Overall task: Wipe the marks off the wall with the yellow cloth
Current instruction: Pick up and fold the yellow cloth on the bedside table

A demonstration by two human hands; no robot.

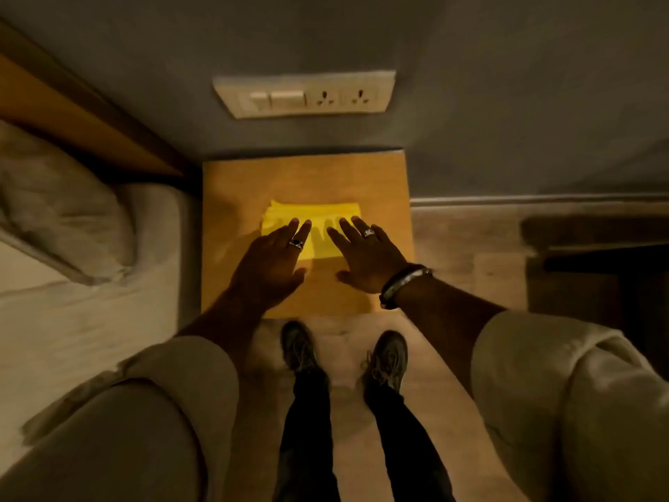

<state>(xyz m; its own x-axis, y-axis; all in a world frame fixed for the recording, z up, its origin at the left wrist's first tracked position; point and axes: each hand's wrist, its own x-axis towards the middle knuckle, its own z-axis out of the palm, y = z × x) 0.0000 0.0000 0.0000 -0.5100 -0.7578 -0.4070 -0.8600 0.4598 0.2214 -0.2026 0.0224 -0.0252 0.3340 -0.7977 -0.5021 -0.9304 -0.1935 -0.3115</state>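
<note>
A folded yellow cloth (314, 215) lies flat on a small wooden bedside table (235, 182) that stands against the grey wall (506, 103). My left hand (269, 262) hovers over the cloth's left part, fingers spread, holding nothing. Over the right part my right hand (365, 253) is spread the same way, a ring on one finger and bracelets at the wrist. Whether the fingertips touch the cloth I cannot tell. No marks show clearly on the wall in this dim light.
A switch and socket plate (304, 96) sits on the wall above the table. A bed with a pillow (61, 208) and wooden headboard (72, 114) fills the left. My shoes (300, 346) stand on the floor before the table. Dark furniture (597, 262) is at right.
</note>
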